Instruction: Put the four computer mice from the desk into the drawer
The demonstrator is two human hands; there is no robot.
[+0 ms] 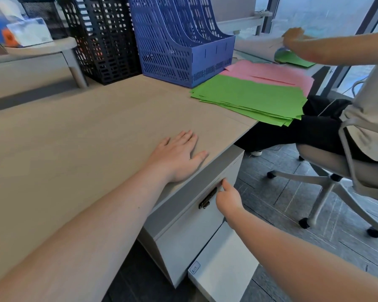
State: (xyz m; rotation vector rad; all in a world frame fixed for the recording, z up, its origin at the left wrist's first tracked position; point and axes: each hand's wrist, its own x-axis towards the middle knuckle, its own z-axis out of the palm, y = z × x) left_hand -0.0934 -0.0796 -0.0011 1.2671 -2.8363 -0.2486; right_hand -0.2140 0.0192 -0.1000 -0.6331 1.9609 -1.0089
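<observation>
My left hand [179,155] lies flat, palm down, on the light wooden desk [74,138] near its front edge, fingers spread and holding nothing. My right hand [228,198] is below the desk edge at the grey drawer front [190,234], fingers curled beside the dark metal handle [206,199], thumb pointing up. The top drawer looks closed. I cannot tell whether the fingers touch the handle. No computer mouse is visible on the desk.
A blue file rack [183,40] and a black one [100,38] stand at the back. Green [249,99] and pink papers [271,73] lie at right. Another person sits on a wheeled chair [336,171] to the right, handling papers. A lower white drawer [223,264] juts out.
</observation>
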